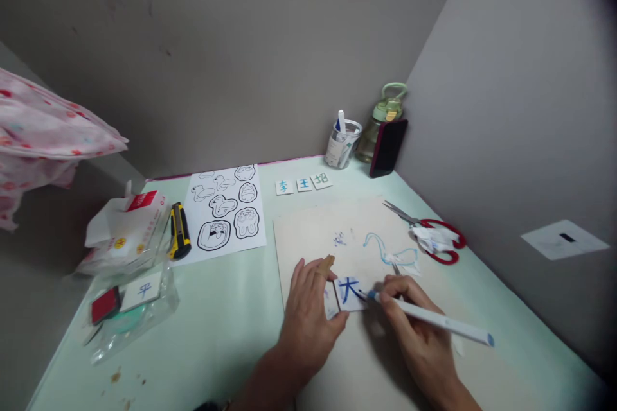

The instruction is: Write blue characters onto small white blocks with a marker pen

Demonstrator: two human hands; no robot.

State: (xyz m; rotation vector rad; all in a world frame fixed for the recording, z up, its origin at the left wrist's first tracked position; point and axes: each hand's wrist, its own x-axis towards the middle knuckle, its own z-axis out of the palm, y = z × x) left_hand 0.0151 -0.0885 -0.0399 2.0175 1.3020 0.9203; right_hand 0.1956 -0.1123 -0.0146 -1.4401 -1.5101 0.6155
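My right hand [413, 327] grips a white marker [446, 324], its blue tip at the right edge of a small white square piece [354, 298]. Blue brush-like strokes forming the character 大 mark that piece. A thin pointed metal tip shows above my right fingers; what it belongs to is hidden. My left hand [311, 318] steadies the left side of the square between thumb and fingers, with a brown band round one finger. Partly under that hand lies another white piece [330, 300] with faint purple marks. Both pieces rest on a beige board [308, 225] bearing a blue swan drawing.
Red-handled scissors [446, 241] lie right of the board. Three lettered squares [304, 185] sit behind it. A cup of pens [343, 144], a green bottle [369, 138] and a phone [388, 149] stand at the back. Left are a printed sheet [260, 231], yellow cutter [180, 231] and red ink pad [105, 306].
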